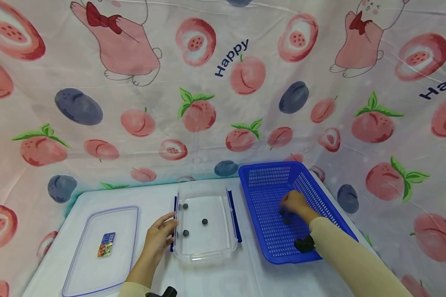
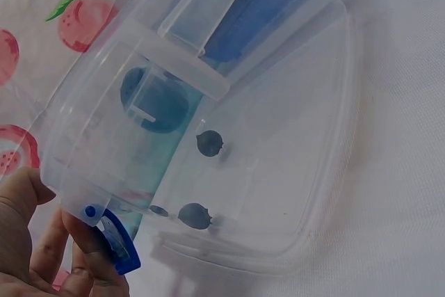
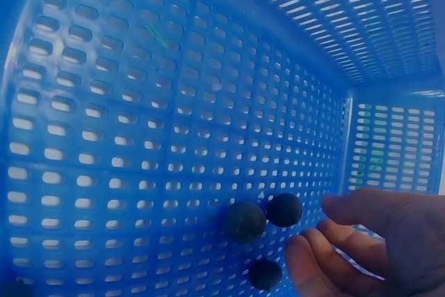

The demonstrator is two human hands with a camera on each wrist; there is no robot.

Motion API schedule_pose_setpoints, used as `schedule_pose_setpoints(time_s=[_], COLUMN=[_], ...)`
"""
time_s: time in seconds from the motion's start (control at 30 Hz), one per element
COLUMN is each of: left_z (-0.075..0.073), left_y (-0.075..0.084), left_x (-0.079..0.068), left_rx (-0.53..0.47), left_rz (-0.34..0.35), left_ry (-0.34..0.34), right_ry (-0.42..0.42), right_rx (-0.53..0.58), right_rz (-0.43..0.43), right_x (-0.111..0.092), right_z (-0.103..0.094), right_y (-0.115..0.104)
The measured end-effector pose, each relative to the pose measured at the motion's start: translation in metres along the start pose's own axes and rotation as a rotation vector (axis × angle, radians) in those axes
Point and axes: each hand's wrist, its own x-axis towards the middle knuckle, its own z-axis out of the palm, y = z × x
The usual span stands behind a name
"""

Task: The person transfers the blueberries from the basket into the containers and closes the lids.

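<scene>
My left hand (image 1: 160, 235) grips the left side of a clear plastic box (image 1: 208, 245). In the left wrist view its thumb is at the rim and its fingers are curled at a blue latch (image 2: 122, 245). Inside the box, three dark blueberries (image 1: 205, 221) lie apart from each other. My right hand (image 1: 296, 204) reaches down into a blue slotted basket (image 1: 262, 231). Close by its fingertips, three more blueberries (image 3: 243, 222) rest on the basket floor. A gap shows between that thumb and the fingers, with nothing visible in it.
Left of the box lies a clear lid (image 1: 83, 247) with a purple-blue rim and a small colourful label (image 1: 106, 245). Another blue latch (image 1: 235, 216) flares from the box's right side. Behind the white table (image 1: 156, 194) hangs a fruit-printed cloth (image 1: 215, 111).
</scene>
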Motion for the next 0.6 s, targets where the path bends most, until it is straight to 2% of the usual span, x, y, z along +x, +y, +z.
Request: schedule_pose_setpoints(time_s=[0.4, 0.6], left_z=[0.000, 0.000], left_y=[0.000, 0.001], left_x=[-0.002, -0.001], left_rx=[-0.012, -0.001], left_rz=[-0.004, -0.004], left_ry=[0.000, 0.003], right_ry=[-0.021, -0.021], right_rx=[-0.079, -0.077], right_rz=[0.038, 0.021], right_x=[-0.004, -0.005], right_z=[0.012, 0.013], right_y=[-0.006, -0.008])
